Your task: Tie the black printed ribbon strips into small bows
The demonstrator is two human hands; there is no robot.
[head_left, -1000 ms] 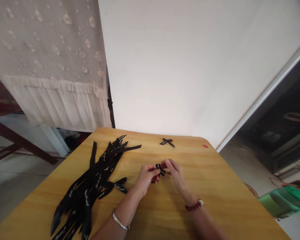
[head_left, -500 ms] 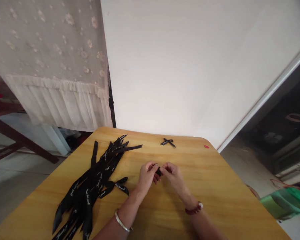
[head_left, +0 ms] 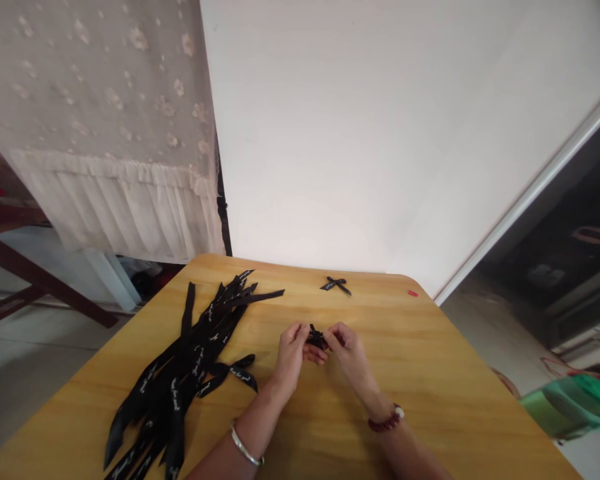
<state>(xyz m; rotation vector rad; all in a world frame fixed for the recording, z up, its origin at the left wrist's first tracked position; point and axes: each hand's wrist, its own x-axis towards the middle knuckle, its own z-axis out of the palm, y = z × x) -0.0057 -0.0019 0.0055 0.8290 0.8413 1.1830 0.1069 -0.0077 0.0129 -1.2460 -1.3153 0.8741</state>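
Observation:
Above the middle of the wooden table, a small black ribbon is bunched between my two hands. My left hand pinches its left side, with the lower fingers curled beneath it. On the right side, the thumb and forefinger of my right hand grip it. The knot or loops between the fingertips are too small to make out. Farther back lies a tied black ribbon bow with pale lettering. A heap of loose black ribbons, printed with white script, covers the table's left side.
The wooden table stands against a white panel. A small red object lies near its far right corner. To the left hang a lace curtain and a dark wooden stool. A green container is at the right.
My hands have drawn slightly apart, and more of the black ribbon shows between the fingertips. The heap of ribbons and the bow have stayed put.

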